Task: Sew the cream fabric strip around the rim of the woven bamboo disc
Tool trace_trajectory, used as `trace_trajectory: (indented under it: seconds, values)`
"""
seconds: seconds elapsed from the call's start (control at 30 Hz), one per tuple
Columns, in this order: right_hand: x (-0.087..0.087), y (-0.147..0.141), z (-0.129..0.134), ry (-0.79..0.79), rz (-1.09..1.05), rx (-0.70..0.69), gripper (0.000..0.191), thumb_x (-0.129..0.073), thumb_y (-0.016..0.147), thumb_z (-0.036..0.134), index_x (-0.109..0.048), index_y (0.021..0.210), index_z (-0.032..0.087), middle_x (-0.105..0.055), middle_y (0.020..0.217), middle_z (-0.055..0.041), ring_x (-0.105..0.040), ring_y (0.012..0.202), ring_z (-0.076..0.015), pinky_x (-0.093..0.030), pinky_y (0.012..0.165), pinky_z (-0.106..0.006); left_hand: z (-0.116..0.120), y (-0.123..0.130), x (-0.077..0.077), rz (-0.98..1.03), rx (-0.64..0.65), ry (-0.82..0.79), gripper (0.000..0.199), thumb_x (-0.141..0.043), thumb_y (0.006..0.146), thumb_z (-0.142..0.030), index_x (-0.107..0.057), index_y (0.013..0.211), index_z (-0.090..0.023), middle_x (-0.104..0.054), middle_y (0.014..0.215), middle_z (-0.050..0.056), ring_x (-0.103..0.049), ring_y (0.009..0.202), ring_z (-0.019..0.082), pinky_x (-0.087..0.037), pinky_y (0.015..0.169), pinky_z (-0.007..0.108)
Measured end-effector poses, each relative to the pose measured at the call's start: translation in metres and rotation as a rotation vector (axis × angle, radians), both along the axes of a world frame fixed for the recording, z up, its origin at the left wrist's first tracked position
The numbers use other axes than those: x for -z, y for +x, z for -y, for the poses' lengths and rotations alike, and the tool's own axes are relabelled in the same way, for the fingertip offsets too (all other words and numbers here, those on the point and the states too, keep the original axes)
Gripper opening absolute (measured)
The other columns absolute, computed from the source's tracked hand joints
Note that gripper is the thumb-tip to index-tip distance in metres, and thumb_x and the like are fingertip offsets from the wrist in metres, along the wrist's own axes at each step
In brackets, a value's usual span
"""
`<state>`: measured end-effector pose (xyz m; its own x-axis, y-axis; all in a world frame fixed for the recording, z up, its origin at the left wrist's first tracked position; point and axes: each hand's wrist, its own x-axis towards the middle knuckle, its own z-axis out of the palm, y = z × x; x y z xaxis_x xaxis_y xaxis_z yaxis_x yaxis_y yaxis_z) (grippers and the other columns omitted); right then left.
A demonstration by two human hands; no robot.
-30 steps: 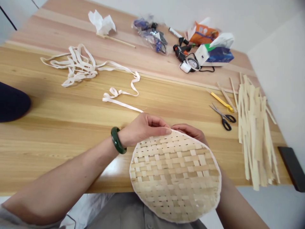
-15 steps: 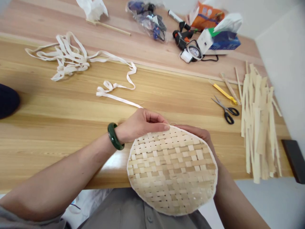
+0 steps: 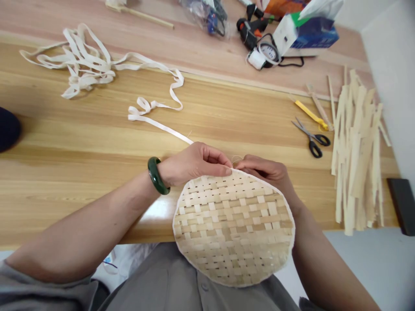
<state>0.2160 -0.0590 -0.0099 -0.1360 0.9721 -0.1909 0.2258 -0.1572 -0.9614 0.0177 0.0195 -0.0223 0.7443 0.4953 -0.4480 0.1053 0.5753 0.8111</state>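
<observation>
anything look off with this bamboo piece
One small thing: a loose thread curls up at the rim of the woven bamboo disc, between the left hand and right hand. It stands out against the otherwise neat white binding.

No legible text, labels or numbers anywhere.

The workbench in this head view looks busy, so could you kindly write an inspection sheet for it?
Surface: wooden table, in use, items spread across it.
Job's things: white-edged bamboo disc; white ribbon lying loose; bamboo strips piled at right.
Clutter: scissors, yellow cutter, glue gun, tissue box.
Grippers: left hand and right hand both at the disc's upper rim.
Cables: black cord by the tissue box.
Surroundings: white wall, grey floor.
</observation>
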Motion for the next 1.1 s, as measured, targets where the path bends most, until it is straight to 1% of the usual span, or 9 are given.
trace_trajectory:
  seconds: [0.17, 0.37, 0.47, 0.6, 0.67, 0.77, 0.83, 0.97, 1.1]
  values:
    - [-0.001, -0.001, -0.004, -0.006, 0.027, -0.05, 0.018, -0.064, 0.089, 0.032, -0.072, 0.078, 0.021, -0.063, 0.076, -0.0004, -0.058, 0.072, -0.0129, -0.044, 0.062, -0.025, 0.0, -0.001, -0.001, -0.011, -0.001, -0.018, 0.003, -0.076, 0.072, -0.017, -0.074, 0.071, -0.015, -0.069, 0.064, -0.002, -0.057, 0.055, 0.006, -0.045, 0.051, 0.014]
    - [0.006, 0.004, 0.0, -0.102, -0.021, 0.054, 0.013, -0.069, 0.087, 0.035, -0.069, 0.091, 0.023, -0.068, 0.09, -0.0011, -0.061, 0.075, -0.0125, -0.047, 0.062, -0.023, 0.0, -0.001, -0.003, -0.037, -0.027, -0.027, 0.004, -0.077, 0.073, -0.018, -0.075, 0.074, -0.014, -0.07, 0.065, -0.002, -0.058, 0.055, 0.006, -0.046, 0.052, 0.014]
    - [0.006, 0.002, -0.001, -0.131, -0.053, 0.053, 0.013, -0.07, 0.085, 0.034, -0.066, 0.084, 0.021, -0.066, 0.085, -0.0005, -0.059, 0.072, -0.0114, -0.045, 0.06, -0.022, 0.001, -0.001, -0.003, -0.038, -0.013, -0.025, 0.005, -0.077, 0.074, -0.02, -0.076, 0.075, -0.015, -0.071, 0.067, -0.001, -0.059, 0.056, 0.006, -0.046, 0.053, 0.015]
    - [0.003, -0.001, -0.006, -0.022, -0.087, 0.004, 0.008, -0.069, 0.085, 0.027, -0.068, 0.081, 0.021, -0.065, 0.08, 0.0009, -0.059, 0.071, -0.0107, -0.046, 0.063, -0.023, 0.0, -0.001, -0.004, -0.022, 0.023, -0.016, 0.005, -0.077, 0.074, -0.02, -0.077, 0.075, -0.015, -0.071, 0.067, -0.001, -0.059, 0.058, 0.007, -0.047, 0.055, 0.015]
    - [0.0, 0.004, -0.01, 0.054, -0.063, -0.046, 0.004, -0.069, 0.086, 0.026, -0.071, 0.086, 0.022, -0.067, 0.087, -0.0004, -0.062, 0.08, -0.0126, -0.049, 0.069, -0.025, 0.001, -0.001, -0.005, -0.016, 0.019, -0.017, 0.005, -0.077, 0.074, -0.02, -0.077, 0.075, -0.014, -0.071, 0.067, -0.001, -0.059, 0.057, 0.006, -0.046, 0.054, 0.015]
    - [-0.013, 0.016, -0.015, 0.213, 0.06, -0.099, 0.011, -0.066, 0.089, 0.023, -0.072, 0.097, 0.024, -0.068, 0.099, -0.0024, -0.063, 0.096, -0.0157, -0.051, 0.08, -0.029, 0.001, -0.001, -0.004, -0.021, 0.008, -0.016, 0.006, -0.077, 0.074, -0.02, -0.076, 0.076, -0.014, -0.071, 0.067, -0.001, -0.059, 0.057, 0.007, -0.046, 0.055, 0.016]
    - [-0.028, 0.02, -0.017, 0.336, 0.2, -0.15, 0.013, -0.065, 0.089, 0.021, -0.072, 0.1, 0.024, -0.069, 0.1, -0.0028, -0.063, 0.098, -0.0164, -0.051, 0.083, -0.031, 0.001, 0.0, -0.003, -0.028, 0.011, -0.007, 0.008, -0.078, 0.073, -0.022, -0.076, 0.076, -0.015, -0.071, 0.068, 0.0, -0.059, 0.058, 0.007, -0.045, 0.055, 0.017]
    - [-0.054, 0.006, -0.014, 0.626, 0.732, -0.362, 0.012, -0.067, 0.088, 0.024, -0.072, 0.098, 0.019, -0.072, 0.093, -0.0045, -0.061, 0.09, -0.0198, -0.051, 0.079, -0.035, 0.002, 0.0, 0.0, -0.003, 0.008, 0.026, 0.01, -0.078, 0.073, -0.025, -0.077, 0.077, -0.015, -0.07, 0.069, -0.001, -0.057, 0.059, 0.006, -0.042, 0.055, 0.017]
    - [-0.053, -0.018, -0.01, 0.839, 1.06, -0.404, 0.011, -0.061, 0.089, 0.012, -0.07, 0.084, 0.016, -0.071, 0.084, -0.0065, -0.061, 0.085, -0.0226, -0.05, 0.071, -0.036, 0.003, -0.001, 0.002, 0.02, -0.001, 0.014, 0.011, -0.079, 0.07, -0.025, -0.076, 0.075, -0.015, -0.069, 0.068, -0.002, -0.056, 0.059, 0.007, -0.041, 0.056, 0.018]
